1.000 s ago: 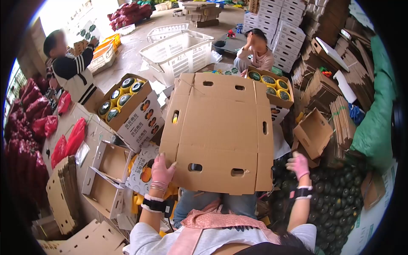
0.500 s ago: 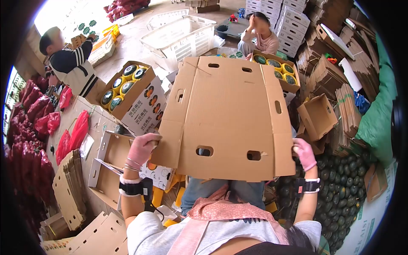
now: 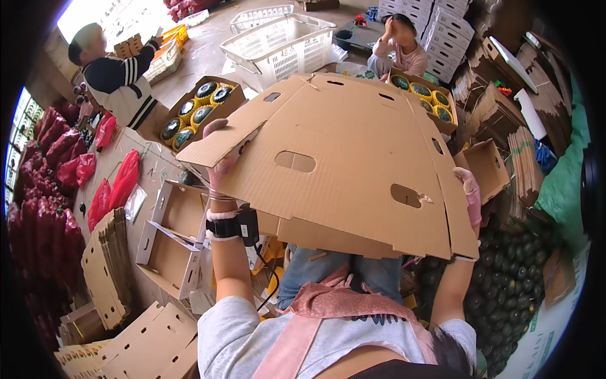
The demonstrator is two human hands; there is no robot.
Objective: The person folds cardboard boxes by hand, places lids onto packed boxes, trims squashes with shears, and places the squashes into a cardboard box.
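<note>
A large flat cardboard box blank (image 3: 360, 145) with several oval hand holes is held up over my lap. It tilts, and its left flap bends along the crease. My left hand (image 3: 219, 172), in a pink glove, grips that flap, its fingertips showing past the upper edge and the palm below it. On the opposite side my right hand (image 3: 470, 192), also in a pink glove, is closed along the right edge, its fingers partly hidden by the board. A printed carton of dark green squashes (image 3: 201, 115) in yellow foam nets stands beyond my left hand.
White plastic crates (image 3: 284, 54) stand ahead. One person (image 3: 117, 82) works at the left; another (image 3: 404, 54) sits behind a second squash carton (image 3: 435, 117). Open cartons (image 3: 173, 268) lie left, loose squashes (image 3: 505, 284) right, with stacked flat cardboard (image 3: 107, 271) and red sacks (image 3: 47, 240) around.
The box blank has tilted, and its left flap is now folded along the crease. My left hand has moved up and under that flap; my right hand has shifted right and up along the edge.
</note>
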